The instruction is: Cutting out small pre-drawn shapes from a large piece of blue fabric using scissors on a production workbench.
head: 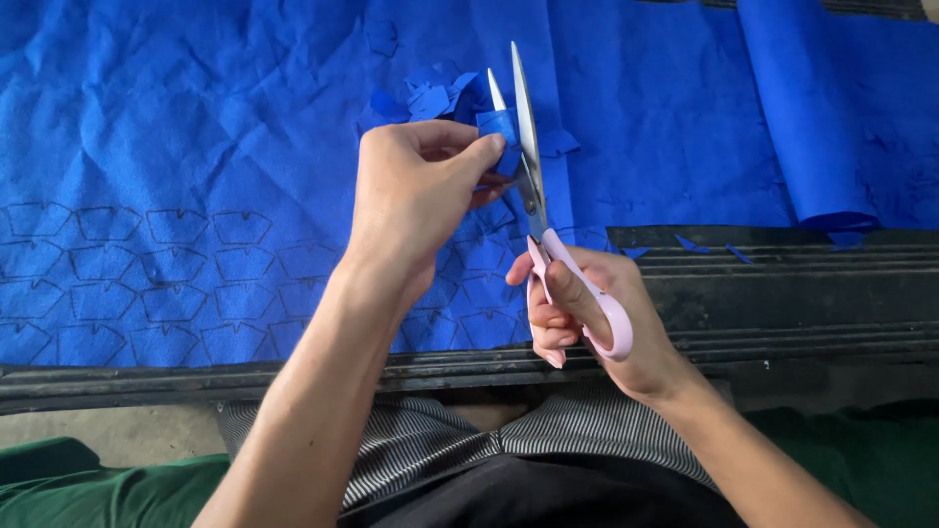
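Striped lap (430, 450) aside, right hand (587, 313) grips pink-handled scissors (548, 235), blades parted around the small blue felt piece (501, 132) pinched by left hand (416, 196); closing the cut seems next.

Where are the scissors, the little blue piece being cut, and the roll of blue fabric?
scissors (529, 161): head view, on the steel blades.
blue piece (501, 125): head view, on its face just above the left thumb.
roll of fabric (802, 117): head view, middle of the rolled length at the right.
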